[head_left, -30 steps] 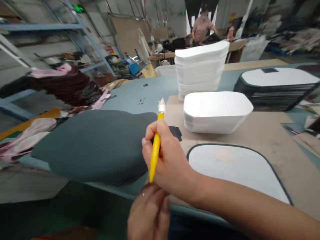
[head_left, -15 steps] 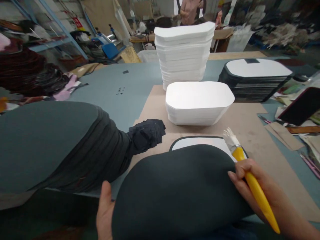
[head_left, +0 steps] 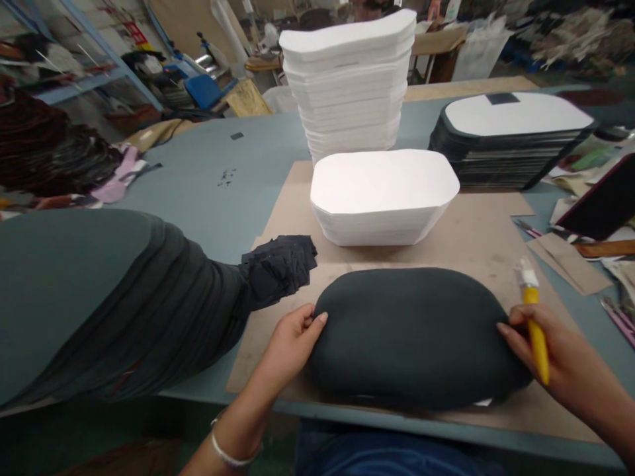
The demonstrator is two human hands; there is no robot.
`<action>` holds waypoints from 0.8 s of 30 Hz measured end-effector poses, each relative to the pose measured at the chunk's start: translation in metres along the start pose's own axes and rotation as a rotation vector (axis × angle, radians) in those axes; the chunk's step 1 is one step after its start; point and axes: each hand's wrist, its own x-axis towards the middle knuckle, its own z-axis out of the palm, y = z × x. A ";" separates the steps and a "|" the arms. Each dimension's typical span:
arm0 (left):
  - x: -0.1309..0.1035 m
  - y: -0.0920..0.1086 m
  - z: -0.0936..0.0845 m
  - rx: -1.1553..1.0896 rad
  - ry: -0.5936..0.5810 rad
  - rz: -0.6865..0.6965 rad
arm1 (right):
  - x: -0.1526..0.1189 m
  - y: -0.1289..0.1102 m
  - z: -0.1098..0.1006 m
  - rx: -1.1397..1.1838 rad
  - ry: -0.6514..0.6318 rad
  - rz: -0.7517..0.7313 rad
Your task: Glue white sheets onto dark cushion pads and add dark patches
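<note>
Dark sheet: the big dark sheet with round ends lies at the near side of the brown board. A bit of white shows under its near edge.
Left hand: the left hand has its thumb on top of the sheet's left end, the fingers curled close beside it. They pinch the edge, with hardly any gap.
Right hand: the right hand is curled around the yellow brush. Its thumb touches the sheet's right end. The brush stands with its white bristles pointing far.
Dark pile: the tall dark pile is on the left, leaning.
Black scraps: the little black scraps sit in a heap, touching the dark pile.
Low white stack: the low white stack sits on the board, past the sheet.
Phone: the dark phone is tilted up at the right.
Edged stack: the edged stack is far right, with a dark patch on its white top.
Tall white stack: the tall white stack is behind the low one.
Clear bin: the clear bin is far off, with crumpled plastic at its top. I cannot tell what is deeper inside.
</note>
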 end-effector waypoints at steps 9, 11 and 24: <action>0.025 -0.025 0.004 0.409 0.098 0.082 | -0.004 0.014 0.021 -0.116 0.002 -0.061; 0.029 -0.026 0.004 0.455 0.128 0.105 | -0.004 0.016 0.022 -0.137 0.003 -0.093; 0.034 -0.031 0.003 0.506 0.128 0.121 | -0.008 0.014 0.025 -0.186 0.004 -0.029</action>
